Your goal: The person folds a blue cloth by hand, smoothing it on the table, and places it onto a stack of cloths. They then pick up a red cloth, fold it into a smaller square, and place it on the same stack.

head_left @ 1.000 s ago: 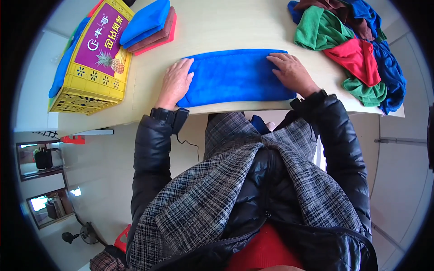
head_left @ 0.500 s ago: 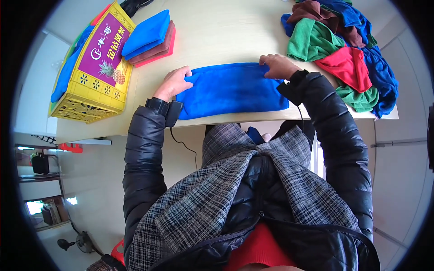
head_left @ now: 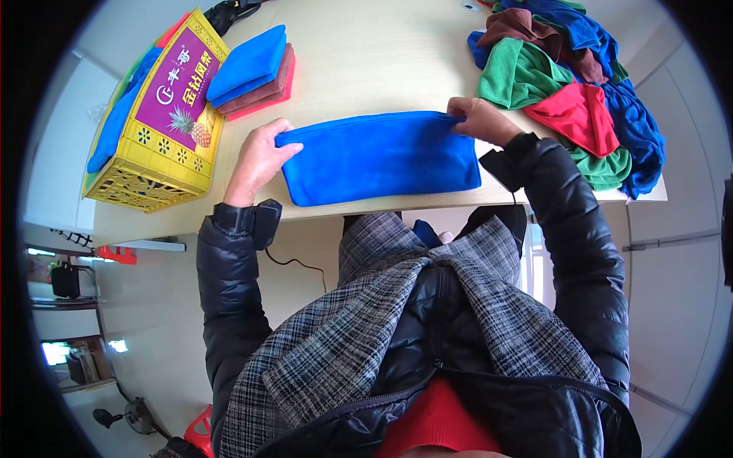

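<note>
On the 2 hands — left hand point(head_left: 258, 159) and right hand point(head_left: 486, 120) — some fingers curl out of sight at the blue cloth point(head_left: 382, 160), its underside hidden. The yellow crate point(head_left: 163, 161) covers most of the cloths point(head_left: 122, 126) behind its wall, and the top edge cuts off a black object point(head_left: 230, 14).

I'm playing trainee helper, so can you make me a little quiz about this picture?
1. Which part of the blue cloth are the left hand and right hand gripping?
A) Near edge
B) Far edge
C) Middle

2. True or false: the loose cloth heap lies on the right side of the table.

3. Put the colours of the folded stack in order, top to bottom.

Key: 1. B; 2. True; 3. Blue, brown, red.
</note>
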